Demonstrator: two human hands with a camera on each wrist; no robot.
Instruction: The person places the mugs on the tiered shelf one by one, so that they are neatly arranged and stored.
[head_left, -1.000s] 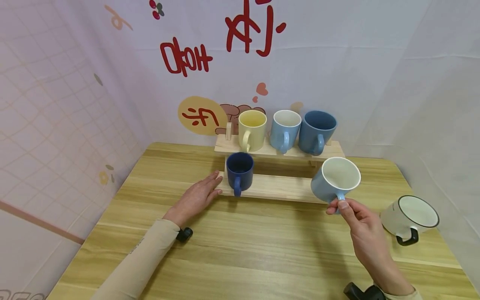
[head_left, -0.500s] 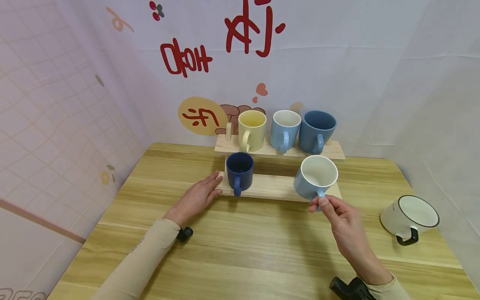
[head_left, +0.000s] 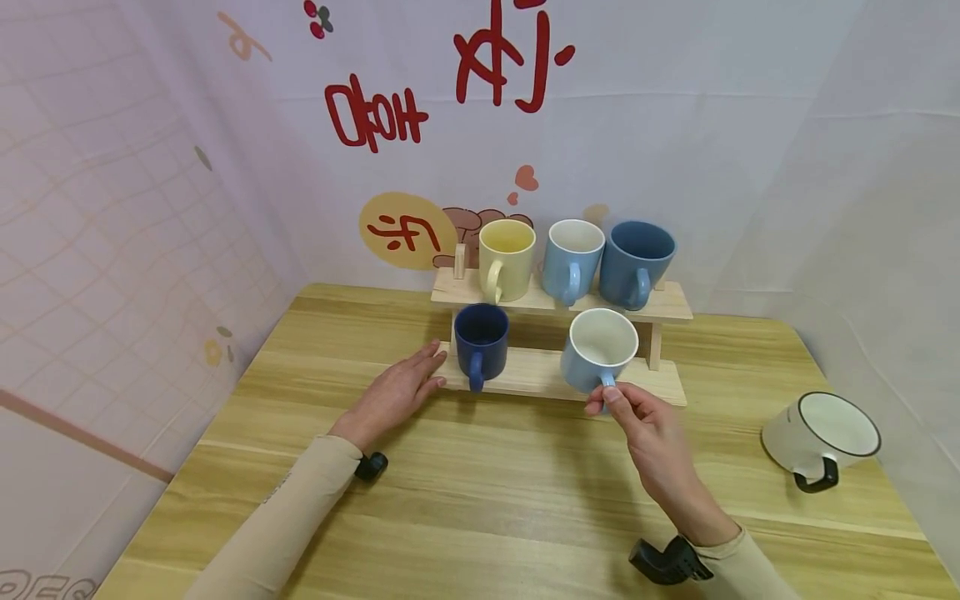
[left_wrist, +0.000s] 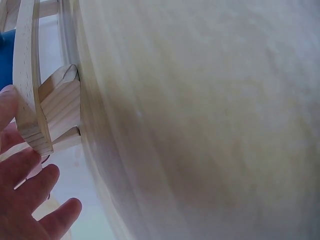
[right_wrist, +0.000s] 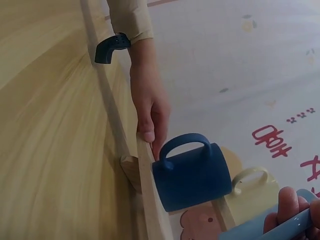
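My right hand (head_left: pixel 660 442) pinches the handle of a light blue mug (head_left: pixel 585 367) with a white inside. The mug is upright but slightly tilted, at the front of the lower board of a two-tier wooden shelf (head_left: pixel 525 371); whether it touches the board cannot be told. In the right wrist view only part of this mug (right_wrist: pixel 290 225) shows, beside the fingers. My left hand (head_left: pixel 393 396) touches the left end of the lower board with its fingers extended. Close to those fingertips, a dark blue mug (head_left: pixel 482 346) stands on that board, handle forward.
On the upper board stand a yellow mug (head_left: pixel 506 262), another light blue mug (head_left: pixel 573 262) and a larger steel-blue mug (head_left: pixel 637 262). A white mug with a black rim and handle (head_left: pixel 817 433) is on the wooden table (head_left: pixel 480 500) at the right. A printed cloth hangs behind.
My right hand has carried the light blue mug leftward, from the shelf's right end to in front of the lower board. The left hand stays at the board's left end.
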